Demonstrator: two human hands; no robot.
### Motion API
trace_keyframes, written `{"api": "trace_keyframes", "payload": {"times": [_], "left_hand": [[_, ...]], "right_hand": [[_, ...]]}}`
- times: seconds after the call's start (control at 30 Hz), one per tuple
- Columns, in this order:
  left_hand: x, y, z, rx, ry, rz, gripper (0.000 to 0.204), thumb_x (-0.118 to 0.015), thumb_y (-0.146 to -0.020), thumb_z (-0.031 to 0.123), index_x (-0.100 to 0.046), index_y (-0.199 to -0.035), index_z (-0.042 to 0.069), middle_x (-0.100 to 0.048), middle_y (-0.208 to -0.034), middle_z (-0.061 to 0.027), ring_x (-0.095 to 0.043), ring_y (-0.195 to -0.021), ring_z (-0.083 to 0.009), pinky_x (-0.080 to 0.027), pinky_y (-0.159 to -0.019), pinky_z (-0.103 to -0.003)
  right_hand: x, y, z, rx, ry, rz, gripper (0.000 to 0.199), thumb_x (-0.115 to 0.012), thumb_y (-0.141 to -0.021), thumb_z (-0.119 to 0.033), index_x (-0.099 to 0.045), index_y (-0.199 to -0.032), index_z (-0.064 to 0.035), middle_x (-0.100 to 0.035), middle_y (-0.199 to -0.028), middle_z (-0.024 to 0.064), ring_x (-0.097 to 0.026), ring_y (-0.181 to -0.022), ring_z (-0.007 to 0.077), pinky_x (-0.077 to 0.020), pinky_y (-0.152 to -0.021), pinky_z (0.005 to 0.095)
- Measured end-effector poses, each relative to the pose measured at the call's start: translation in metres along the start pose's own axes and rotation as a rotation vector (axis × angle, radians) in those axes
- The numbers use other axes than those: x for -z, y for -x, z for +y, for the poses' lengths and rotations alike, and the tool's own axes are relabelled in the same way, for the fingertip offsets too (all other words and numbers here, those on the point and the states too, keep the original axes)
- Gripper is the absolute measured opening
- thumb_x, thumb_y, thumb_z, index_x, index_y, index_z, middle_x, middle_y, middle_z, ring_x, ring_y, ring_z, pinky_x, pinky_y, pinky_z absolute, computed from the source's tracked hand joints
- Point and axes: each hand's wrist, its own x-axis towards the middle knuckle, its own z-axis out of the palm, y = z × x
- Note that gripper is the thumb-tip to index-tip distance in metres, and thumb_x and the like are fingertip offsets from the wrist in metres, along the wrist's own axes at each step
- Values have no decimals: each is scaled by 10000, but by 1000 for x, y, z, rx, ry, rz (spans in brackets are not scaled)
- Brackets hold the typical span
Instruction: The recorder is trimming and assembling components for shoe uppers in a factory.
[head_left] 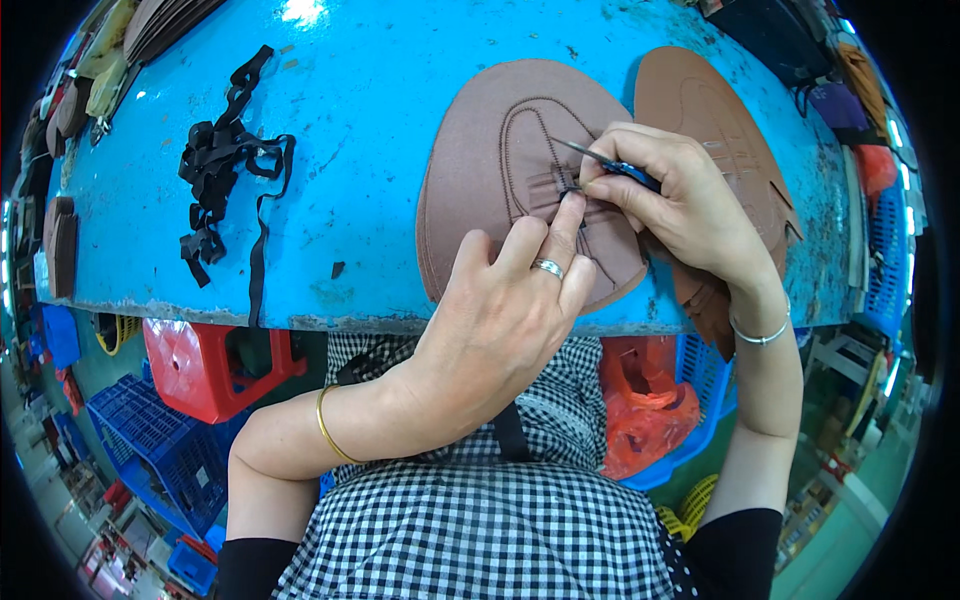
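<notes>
A stack of brown, rounded shoe-upper pieces [480,130] with curved stitching and a row of slits lies at the table's near edge. My left hand [500,310] rests on the top piece with its fingers apart. Its extended fingertip touches a short black strip [568,192] at the slits. My right hand [690,195] is closed around small scissors [632,176] with dark blue handles, their slim point angled up and left. The right thumb and forefinger come together beside the black strip. Whether they grip its end is hidden.
A tangle of black elastic tape [225,150] lies left on the blue table [360,120], one end hanging at the edge. More brown pieces [690,100] lie right. Below are a red stool [200,365], blue crates [150,450] and a red plastic bag [645,425].
</notes>
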Motion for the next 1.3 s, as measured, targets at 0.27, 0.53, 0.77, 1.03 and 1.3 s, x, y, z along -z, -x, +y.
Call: {"api": "trace_keyframes", "payload": {"times": [0.27, 0.53, 0.77, 1.03, 1.3], "left_hand": [[1, -4, 0, -6, -17, -4, 118, -617, -779, 94, -513, -823, 57, -564, -1417, -253, -553, -936, -230, -469, -691, -315], [-2, -16, 3, 61, -24, -7, 96, -595, -793, 81, -534, -847, 31, -579, -1380, -284, -578, -891, -259, -507, -686, -346], [23, 17, -58, 442, 1314, 182, 35, -553, -1019, 36, -569, -1008, 8, -701, -911, -51, -596, -766, -62, -474, -666, -216], [15, 70, -95, 614, 1640, 501, 58, -548, -1045, 83, -564, -1006, 43, -607, -734, -46, -468, -578, -75, -428, -562, -237], [32, 71, -99, 580, 1687, 450, 69, -600, -1014, 91, -586, -1026, 24, -607, -712, -42, -390, -495, -24, -318, -444, -185]], "right_hand": [[0, 2, -4, -114, -65, 95, 133, -634, -988, -148, -644, -986, -15, -581, -805, 16, -517, -666, 82, -415, -599, 244], [-11, 6, 6, -103, -51, 186, 155, -623, -974, -152, -646, -1038, -13, -706, -928, 152, -704, -852, 286, -534, -741, 355], [-43, 26, -44, 44, 673, 130, 340, -637, -814, -64, -638, -1150, -16, -706, -1126, 115, -726, -752, 227, -574, -579, 311], [-82, 30, -61, 73, 1027, 186, 331, -645, -787, -76, -683, -1067, 95, -709, -1121, 281, -609, -520, 120, -487, -439, 246], [-23, 34, -39, -204, 23, 411, 181, -650, -914, -158, -679, -893, 19, -737, -901, 98, -698, -647, 221, -559, -614, 372]]}}
